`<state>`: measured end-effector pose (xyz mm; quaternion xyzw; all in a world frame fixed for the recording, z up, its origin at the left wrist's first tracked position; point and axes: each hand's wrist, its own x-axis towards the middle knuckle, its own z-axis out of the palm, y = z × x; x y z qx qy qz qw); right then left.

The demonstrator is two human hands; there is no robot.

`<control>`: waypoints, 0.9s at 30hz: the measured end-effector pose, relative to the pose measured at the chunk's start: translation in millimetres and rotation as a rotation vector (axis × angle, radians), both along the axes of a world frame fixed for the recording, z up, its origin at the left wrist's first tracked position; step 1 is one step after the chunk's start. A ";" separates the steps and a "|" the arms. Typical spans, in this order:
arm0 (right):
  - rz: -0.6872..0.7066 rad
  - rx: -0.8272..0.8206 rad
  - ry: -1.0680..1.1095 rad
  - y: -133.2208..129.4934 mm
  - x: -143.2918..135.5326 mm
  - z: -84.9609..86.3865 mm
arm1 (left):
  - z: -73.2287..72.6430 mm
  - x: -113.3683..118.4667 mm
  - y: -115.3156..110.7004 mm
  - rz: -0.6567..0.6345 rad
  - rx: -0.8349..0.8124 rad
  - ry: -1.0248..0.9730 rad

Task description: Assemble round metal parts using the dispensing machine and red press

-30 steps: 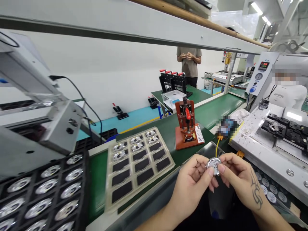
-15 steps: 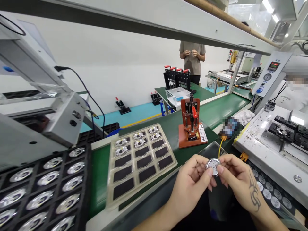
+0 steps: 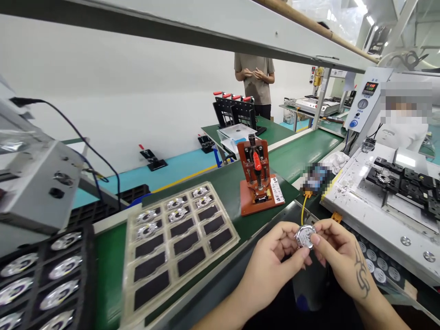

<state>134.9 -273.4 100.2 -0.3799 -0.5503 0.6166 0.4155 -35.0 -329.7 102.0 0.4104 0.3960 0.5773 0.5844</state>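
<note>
A round, shiny metal watch case (image 3: 304, 237) with printed marks on its upward face sits between my two hands. My left hand (image 3: 275, 256) grips its left edge, the thumb along the lower rim and the fingers curled behind. From the other side my right hand (image 3: 335, 250) pinches it, with the thumb pressed on the face near the right edge. The fingertips behind the case are partly hidden. Beyond my hands stands a red-brown hand press (image 3: 256, 176) with a red handle. To the left lies a clear plastic tray (image 3: 175, 250) with several watch cases in its far pockets.
A black tray (image 3: 44, 279) of shiny round parts is at lower left. On the right stands a white machine (image 3: 350, 183) with black fixtures. A yellow cable (image 3: 304, 208) runs behind my hands. Another person (image 3: 256, 80) stands beyond the green bench (image 3: 302, 149).
The view has swung to the right, so the bench things sit further left. My left thumb has slid down off the face to the lower rim, and more of the printed face shows.
</note>
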 end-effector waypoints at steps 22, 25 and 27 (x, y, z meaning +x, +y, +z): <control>-0.079 -0.005 0.026 -5.9 18.8 -12.3 | -4.0 15.6 15.6 -0.048 -0.036 0.051; -0.090 0.005 0.044 -8.1 21.8 -11.3 | -3.0 18.4 14.1 -0.042 -0.022 0.058; -0.096 0.023 0.044 -9.5 24.0 -10.6 | -1.5 19.6 12.4 -0.044 -0.015 0.066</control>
